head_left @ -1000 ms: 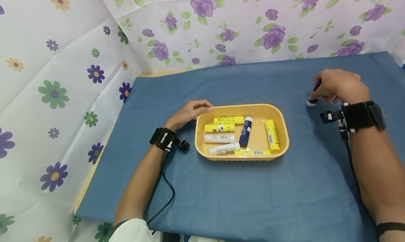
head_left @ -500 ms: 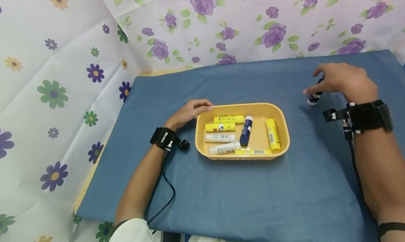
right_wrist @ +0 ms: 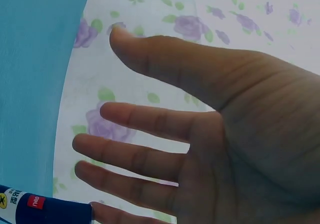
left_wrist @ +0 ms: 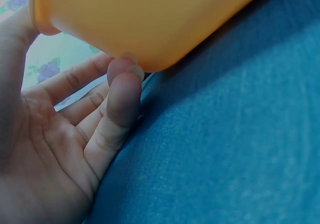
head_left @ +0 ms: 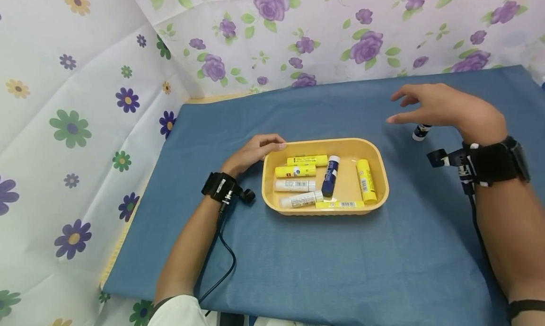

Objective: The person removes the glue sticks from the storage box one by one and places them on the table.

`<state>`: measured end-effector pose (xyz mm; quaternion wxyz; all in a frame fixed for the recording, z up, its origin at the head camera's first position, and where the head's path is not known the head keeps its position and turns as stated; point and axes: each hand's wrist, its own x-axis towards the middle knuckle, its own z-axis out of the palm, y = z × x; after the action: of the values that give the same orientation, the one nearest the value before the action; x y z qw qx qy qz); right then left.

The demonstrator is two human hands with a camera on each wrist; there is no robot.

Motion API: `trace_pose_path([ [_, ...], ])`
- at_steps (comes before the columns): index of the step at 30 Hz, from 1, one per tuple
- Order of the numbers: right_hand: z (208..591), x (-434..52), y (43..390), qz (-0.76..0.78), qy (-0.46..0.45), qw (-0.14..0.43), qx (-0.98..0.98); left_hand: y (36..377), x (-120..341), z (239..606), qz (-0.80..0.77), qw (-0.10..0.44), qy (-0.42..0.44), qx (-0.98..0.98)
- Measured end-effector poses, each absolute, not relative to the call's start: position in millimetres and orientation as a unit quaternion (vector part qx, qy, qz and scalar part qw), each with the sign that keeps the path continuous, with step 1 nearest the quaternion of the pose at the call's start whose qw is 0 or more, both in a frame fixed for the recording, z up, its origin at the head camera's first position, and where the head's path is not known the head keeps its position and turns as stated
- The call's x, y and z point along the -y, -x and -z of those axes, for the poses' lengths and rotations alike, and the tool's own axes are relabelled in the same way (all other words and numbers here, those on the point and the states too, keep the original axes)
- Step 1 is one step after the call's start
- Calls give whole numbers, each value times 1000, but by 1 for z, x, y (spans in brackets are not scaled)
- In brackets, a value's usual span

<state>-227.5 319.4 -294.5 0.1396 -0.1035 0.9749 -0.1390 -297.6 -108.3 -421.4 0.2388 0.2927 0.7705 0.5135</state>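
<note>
My left hand [head_left: 253, 152] holds the left end of a yellow plastic tray [head_left: 325, 212], its thumb at the rim and its fingertips against the outer wall near the base, as the left wrist view shows. Inside the tray lie several glue sticks: yellow ones, such as one [head_left: 366, 181] at the right, two white ones and a dark blue one [head_left: 330, 177]. Over at the right, my right hand [head_left: 451, 106] hovers with fingers spread and nothing in its grasp. A second dark blue glue stick [right_wrist: 55, 212] stands upright beside its fingers, partly hidden by the hand in the head view.
A blue cloth [head_left: 332, 264] covers the table. Flower-printed sheets [head_left: 315, 37] rise behind it and along the left side. Thin black cables [head_left: 230, 269] trail from the cameras strapped to both wrists.
My right hand has let go of the dark blue glue stick, opened its fingers and moved up and left from it. The left hand and the tray have stayed in place.
</note>
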Motion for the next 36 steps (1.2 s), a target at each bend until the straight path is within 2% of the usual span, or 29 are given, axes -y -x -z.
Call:
trace_pose_path([
  [12,296,-316,225,133,105,133,-977,281,102,396,-509,241,-284,-776],
  [28,302,-301,230,156,130,156,-967,280,102,397,-507,234,-278,-781],
  [36,307,-293,233,163,133,186,-960,295,105,420,-507,222,-281,-784],
])
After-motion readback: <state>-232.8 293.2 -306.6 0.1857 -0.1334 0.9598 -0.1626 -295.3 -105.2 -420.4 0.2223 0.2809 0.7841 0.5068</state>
